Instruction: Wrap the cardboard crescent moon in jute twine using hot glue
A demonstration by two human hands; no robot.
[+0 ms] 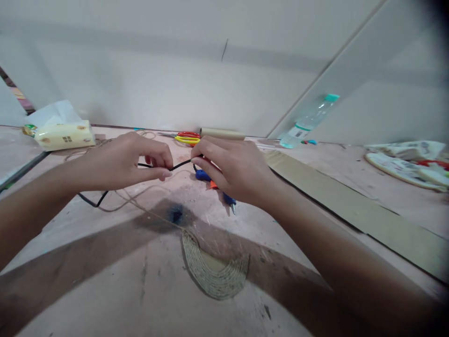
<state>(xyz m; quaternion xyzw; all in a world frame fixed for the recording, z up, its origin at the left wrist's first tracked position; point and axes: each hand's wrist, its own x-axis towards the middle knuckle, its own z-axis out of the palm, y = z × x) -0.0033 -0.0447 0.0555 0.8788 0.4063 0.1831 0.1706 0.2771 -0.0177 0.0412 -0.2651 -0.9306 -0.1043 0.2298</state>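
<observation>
Between my two hands runs a black power cord (181, 164). My left hand (131, 161) pinches it between thumb and fingers, and a loop of the cord hangs below that wrist. With thumb and forefinger my right hand (228, 168) grips the same cord further along. Behind and under the right hand lies a blue glue gun (230, 200) with an orange trigger, partly hidden, its metal nozzle pointing toward me. Nearer to me on the table is a curved piece of cardboard covered with rows of twine (217, 281). A loose strand of twine (150, 211) trails from it to the left.
Against the wall are a tissue pack (65, 135), red and yellow scissors (187, 138), a cardboard tube (222, 134) and a leaning plastic bottle (308, 121). A long cardboard strip (351, 210) lies to the right. Beyond it sits a round hoop with cloth (403, 171).
</observation>
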